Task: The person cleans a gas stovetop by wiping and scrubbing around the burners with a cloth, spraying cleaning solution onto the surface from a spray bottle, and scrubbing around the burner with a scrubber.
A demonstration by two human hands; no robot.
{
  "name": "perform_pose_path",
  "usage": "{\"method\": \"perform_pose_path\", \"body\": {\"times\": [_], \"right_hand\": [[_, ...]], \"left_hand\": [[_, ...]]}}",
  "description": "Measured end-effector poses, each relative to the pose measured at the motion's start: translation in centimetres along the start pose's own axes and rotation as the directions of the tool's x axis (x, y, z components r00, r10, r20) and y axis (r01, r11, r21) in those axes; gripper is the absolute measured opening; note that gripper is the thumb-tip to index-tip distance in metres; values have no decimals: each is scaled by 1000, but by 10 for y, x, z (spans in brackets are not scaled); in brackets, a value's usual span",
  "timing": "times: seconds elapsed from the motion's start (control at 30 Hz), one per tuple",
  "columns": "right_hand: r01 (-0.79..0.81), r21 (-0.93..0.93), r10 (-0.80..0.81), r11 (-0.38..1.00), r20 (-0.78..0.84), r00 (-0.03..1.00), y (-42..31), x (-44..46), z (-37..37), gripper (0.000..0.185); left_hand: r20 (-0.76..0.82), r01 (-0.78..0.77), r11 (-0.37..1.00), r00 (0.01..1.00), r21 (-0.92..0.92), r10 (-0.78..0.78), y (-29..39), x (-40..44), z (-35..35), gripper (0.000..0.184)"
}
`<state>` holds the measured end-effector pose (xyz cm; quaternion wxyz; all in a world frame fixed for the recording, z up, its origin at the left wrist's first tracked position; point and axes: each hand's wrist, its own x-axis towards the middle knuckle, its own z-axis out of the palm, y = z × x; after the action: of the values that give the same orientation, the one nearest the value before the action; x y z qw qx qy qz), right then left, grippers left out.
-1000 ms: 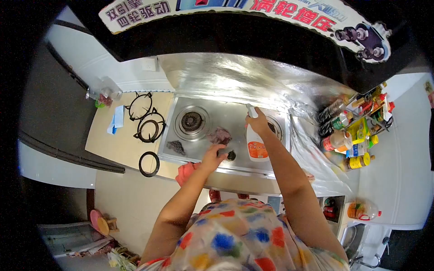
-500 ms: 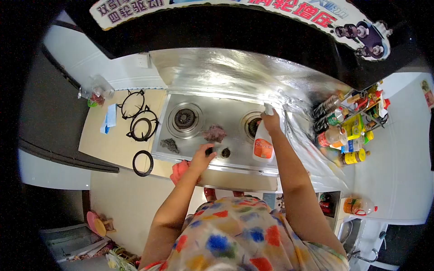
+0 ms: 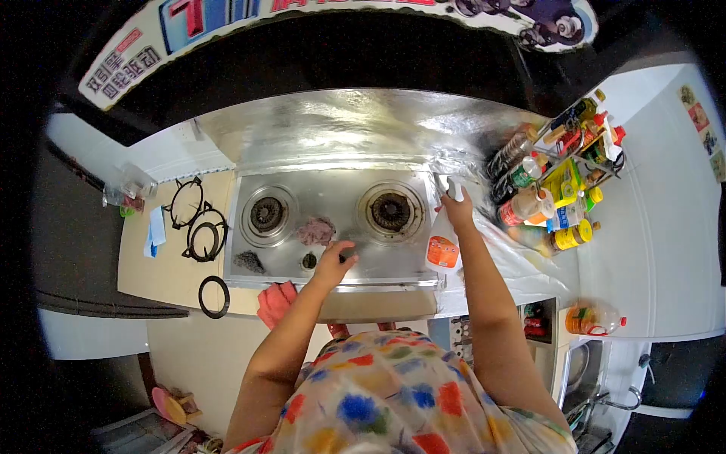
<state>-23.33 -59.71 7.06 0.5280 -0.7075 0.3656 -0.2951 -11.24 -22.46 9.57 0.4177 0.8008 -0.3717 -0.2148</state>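
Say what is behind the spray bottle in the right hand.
Around the spray bottle, the stove shows on the left and foil on the right; whatever lies directly behind the bottle and right hand is covered.

The spray bottle point(image 3: 443, 233) is white, its label point(image 3: 442, 253) orange, the rag point(image 3: 315, 231) pinkish, the shirt point(image 3: 370, 408) multicolour-blotched

Right wall point(image 3: 650, 242): white, small coloured pictures point(image 3: 697, 121) fixed toward its far edge.
Backsplash point(image 3: 340, 125): silvery sheet, returning a bright glare.
Hood point(image 3: 333, 68): black, broad, bearing a printed strip point(image 3: 125, 68).
Counter point(image 3: 140, 276): pale beige.
Floor point(image 3: 197, 356): pale, plain from where I stand.
Sink point(image 3: 579, 371): metal, curved faucet point(image 3: 628, 399) beside it.
Lower left corner point(image 3: 102, 393): dim; I cannot read it with confidence.
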Motion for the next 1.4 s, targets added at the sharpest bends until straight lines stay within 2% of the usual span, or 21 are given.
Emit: {"method": "perform_pose_path", "body": {"times": [0.1, 0.23, 0.3, 0.4, 0.43, 0.57, 0.63, 0.8, 0.93, 0.97, 1.07, 1.2, 1.3, 1.4], "right_hand": [[-97, 218, 86, 971, 58, 995, -43, -21, -7, 29], [10, 242, -15, 970, 16, 1000, -43, -11, -10, 29], [105, 249, -98, 963, -41, 994, -52, -3, -8, 28], [147, 134, -134, 980, -98, 986, -105, 3, -14, 21], [147, 227, -120, 963, -128, 985, -114, 8, -11, 19], [212, 235, -195, 949, -95, 976, -143, 24, -10, 19], [241, 335, -227, 911, -80, 971, -153, 29, -4, 18], [286, 441, -310, 850, -20, 951, -170, 31, 14, 20], [305, 441, -361, 844, 45, 932, -157, 33, 30, 18], [351, 354, -389, 867, 38, 921, -149, 35, 34, 20], [202, 413, -265, 888, 101, 959, -143, 24, 36, 23], [146, 293, -203, 945, 176, 963, -117, 15, 30, 24], [211, 375, -261, 903, 87, 962, -103, 6, 18, 26], [139, 321, -148, 937, 5, 989, -94, -9, -11, 35]], "left_hand": [[2, -19, 1000, 1000, -5, 19, 6, 4, 9, 38], [-14, -31, 997, 999, 65, 32, 4, 9, 20, 37], [-9, -26, 999, 1000, 27, 26, 3, 11, 23, 37], [-22, -32, 999, 999, 16, 32, 10, 13, 23, 37], [-31, -37, 999, 999, 20, 37, 12, 14, 23, 36], [-64, -18, 1000, 998, 9, 18, 18, 14, 21, 35], [-68, 27, 1000, 997, 4, -26, 27, 12, 18, 35], [-115, -28, 999, 993, 42, 32, 17, 14, 21, 35], [-138, -35, 999, 990, -8, 33, 18, 15, 22, 35], [-132, -26, 1000, 991, -14, 24, 16, 15, 23, 35], [-114, -3, 1000, 994, -29, 0, 11, 12, 23, 36], [-104, -14, 1000, 995, -13, 13, 7, 11, 24, 37], [-72, 26, 1000, 997, 14, -25, 15, 7, 24, 37], [-61, 4, 1000, 998, 29, -2, 15, 9, 27, 37]]}}
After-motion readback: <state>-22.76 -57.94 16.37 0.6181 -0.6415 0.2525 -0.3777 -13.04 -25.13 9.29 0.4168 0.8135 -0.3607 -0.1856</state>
